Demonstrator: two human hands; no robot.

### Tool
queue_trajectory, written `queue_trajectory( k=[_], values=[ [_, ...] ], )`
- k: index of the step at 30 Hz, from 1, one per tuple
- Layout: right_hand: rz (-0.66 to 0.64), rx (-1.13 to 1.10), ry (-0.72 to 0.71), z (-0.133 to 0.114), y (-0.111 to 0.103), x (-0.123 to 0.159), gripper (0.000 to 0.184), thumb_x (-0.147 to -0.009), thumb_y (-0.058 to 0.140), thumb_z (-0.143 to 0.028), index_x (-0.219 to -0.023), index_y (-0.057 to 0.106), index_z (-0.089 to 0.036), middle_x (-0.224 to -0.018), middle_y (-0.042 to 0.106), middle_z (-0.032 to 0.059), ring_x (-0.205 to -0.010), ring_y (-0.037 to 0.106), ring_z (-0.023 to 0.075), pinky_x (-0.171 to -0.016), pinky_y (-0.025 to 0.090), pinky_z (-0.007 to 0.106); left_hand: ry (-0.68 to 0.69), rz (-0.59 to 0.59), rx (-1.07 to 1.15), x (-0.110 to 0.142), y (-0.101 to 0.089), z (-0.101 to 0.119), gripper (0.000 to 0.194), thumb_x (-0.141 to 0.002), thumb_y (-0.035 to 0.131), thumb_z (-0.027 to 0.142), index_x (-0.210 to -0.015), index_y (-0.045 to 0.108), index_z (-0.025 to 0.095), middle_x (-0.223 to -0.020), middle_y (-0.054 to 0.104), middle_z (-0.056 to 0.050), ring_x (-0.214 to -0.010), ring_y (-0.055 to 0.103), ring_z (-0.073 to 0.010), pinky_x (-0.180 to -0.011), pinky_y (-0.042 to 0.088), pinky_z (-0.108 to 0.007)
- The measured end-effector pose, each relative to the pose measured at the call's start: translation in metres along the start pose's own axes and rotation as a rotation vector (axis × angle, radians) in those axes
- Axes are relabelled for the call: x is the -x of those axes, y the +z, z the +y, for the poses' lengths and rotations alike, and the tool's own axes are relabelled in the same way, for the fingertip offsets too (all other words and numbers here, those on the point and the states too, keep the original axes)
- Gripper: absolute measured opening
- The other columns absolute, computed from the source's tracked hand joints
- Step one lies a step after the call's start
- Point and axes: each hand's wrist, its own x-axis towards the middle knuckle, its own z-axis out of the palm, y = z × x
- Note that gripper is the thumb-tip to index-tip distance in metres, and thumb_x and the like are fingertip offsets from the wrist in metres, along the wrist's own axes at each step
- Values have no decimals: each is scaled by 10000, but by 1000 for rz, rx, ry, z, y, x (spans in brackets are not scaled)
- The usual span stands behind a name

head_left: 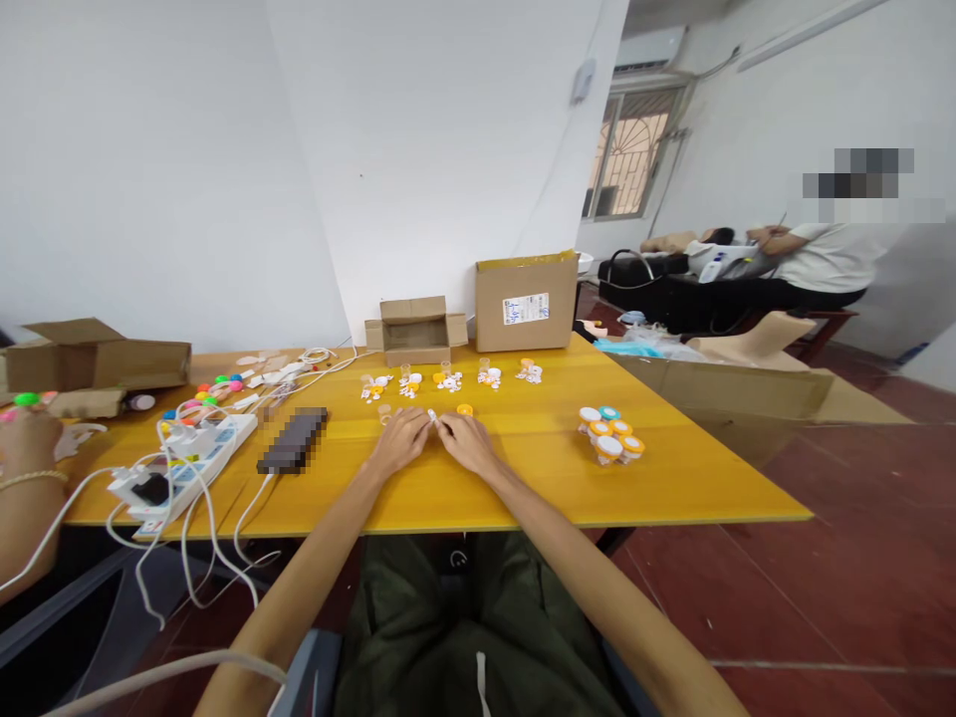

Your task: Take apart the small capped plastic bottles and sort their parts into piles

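Both my hands rest on the yellow table [523, 478], fingertips meeting. My left hand [399, 438] and my right hand [467, 440] pinch one small white piece [432, 414] between them. Just beyond the fingers lie an orange cap [464, 409] and a small clear cup [384, 410]. Farther back, a row of small piles of white and orange bits with tiny clear vials [448, 379] runs across the table. To my right stands a cluster of small jars with orange and teal lids [610, 434].
Two open cardboard boxes [415, 331] [526, 302] stand at the table's far edge, another box [97, 357] at far left. A white power strip with cables [183, 463] and a dark phone [293, 439] lie left. Another person's arm [26, 488] is at left; a seated person [822, 261] far right.
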Motion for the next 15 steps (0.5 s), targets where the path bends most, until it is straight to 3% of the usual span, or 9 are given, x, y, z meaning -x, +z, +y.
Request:
queue_trajectory(
  k=[6,15],
  values=[
    [-1,8,55,-1,-1,-3,258,-966,476,-177,-845,699,-222,-854,741,32,-789,647,160,-627,346,222,20,-23,-9,1,1,-1,258,-980,425,183,-962,680,221,-869,688,-52,-850,630,-202,-806,463,-341],
    [-32,97,131,-7,-5,0,254,-986,460,-220,-959,712,-219,-1007,744,77,-906,671,199,-665,401,242,-86,-5,-62,0,4,-6,261,-971,463,176,-1117,670,239,-923,687,-56,-896,634,-210,-806,482,-341]
  ],
)
